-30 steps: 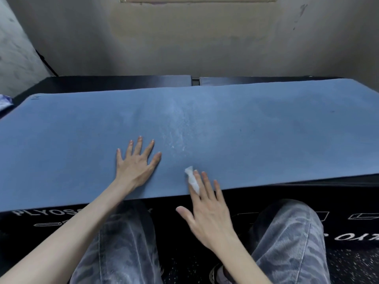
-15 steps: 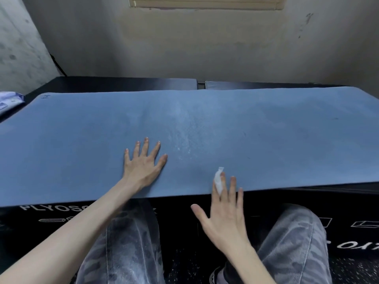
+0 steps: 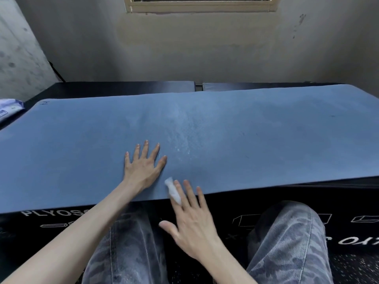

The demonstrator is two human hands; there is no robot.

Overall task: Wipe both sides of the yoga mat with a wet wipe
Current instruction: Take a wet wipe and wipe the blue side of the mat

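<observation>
The blue yoga mat [image 3: 256,136] lies flat across a black platform, with a pale damp streak near its middle. My left hand [image 3: 143,167] presses flat on the mat with fingers spread, close to the near edge. My right hand [image 3: 190,218] reaches over the near edge with straight fingers. Under its index finger is a small crumpled white wet wipe [image 3: 173,191], pressed against the mat's edge just right of my left hand.
The black platform [image 3: 307,224] bears white lettering on its front face, and my knees in grey jeans sit below it. A pale packet [image 3: 9,108] lies at the far left beside the mat. A wall with a window frame rises behind.
My right hand slid the wipe leftward along the near edge, closer to my left hand. The left hand stayed pressed on the mat. The view tilted upward.
</observation>
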